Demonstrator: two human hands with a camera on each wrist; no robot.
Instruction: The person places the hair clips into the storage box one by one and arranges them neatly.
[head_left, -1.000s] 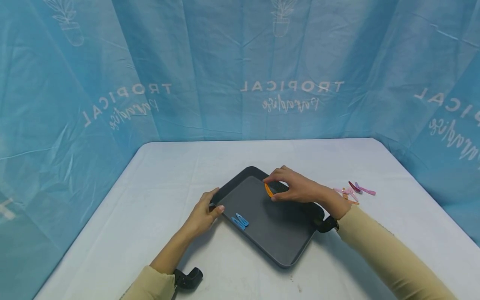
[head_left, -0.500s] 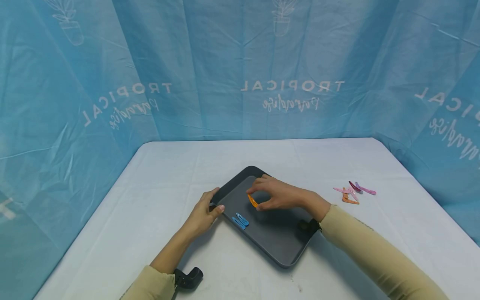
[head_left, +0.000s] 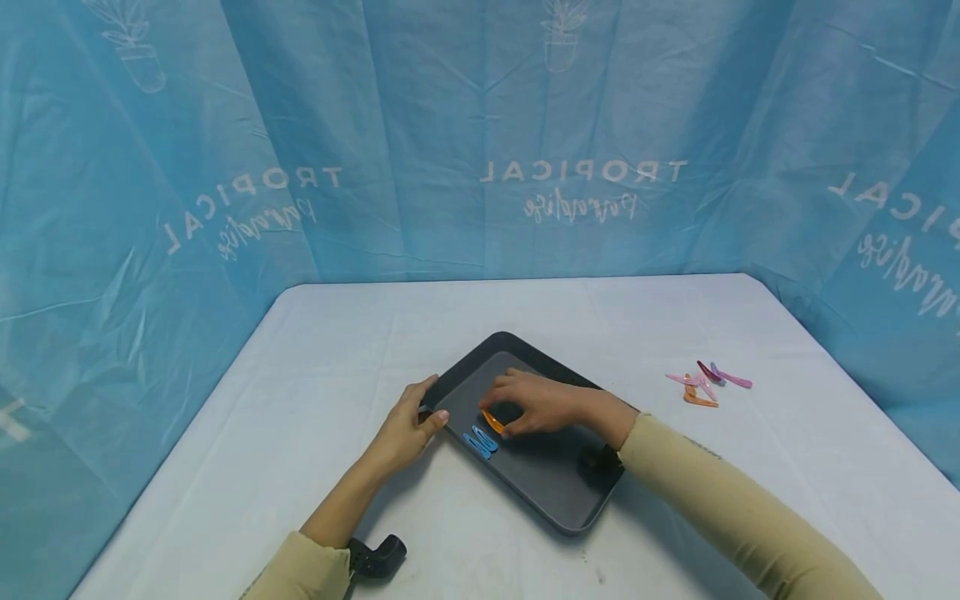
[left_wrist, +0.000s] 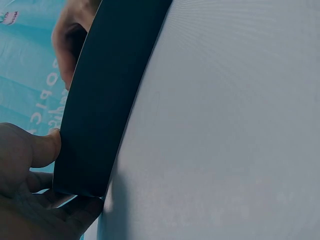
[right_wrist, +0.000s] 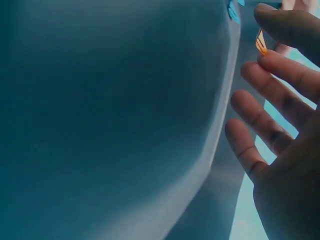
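Observation:
A dark grey baking tray (head_left: 555, 483) lies at an angle on the white table. At its left corner my left hand (head_left: 400, 429) grips it, thumb over the rim; in the left wrist view the fingers (left_wrist: 75, 215) wrap the end of the tray's outer wall (left_wrist: 105, 100). Above the tray floor, my right hand (head_left: 538, 404) pinches an orange snap hair clip (head_left: 491, 421) between thumb and index finger. The right wrist view shows that orange clip (right_wrist: 261, 44) at the fingertips, other fingers spread. Two blue hair clips (head_left: 480, 442) lie side by side in the tray, close to the orange one.
To the right of the tray, a loose pile of pink, purple, dark red and orange hair clips (head_left: 701, 386) lies on the white tablecloth (head_left: 360, 333). A blue printed curtain (head_left: 420, 150) hangs behind the table and along both sides.
My right hand has moved left and down over the tray, bringing the orange hair clip beside the blue ones. My left hand and the tray have stayed put.

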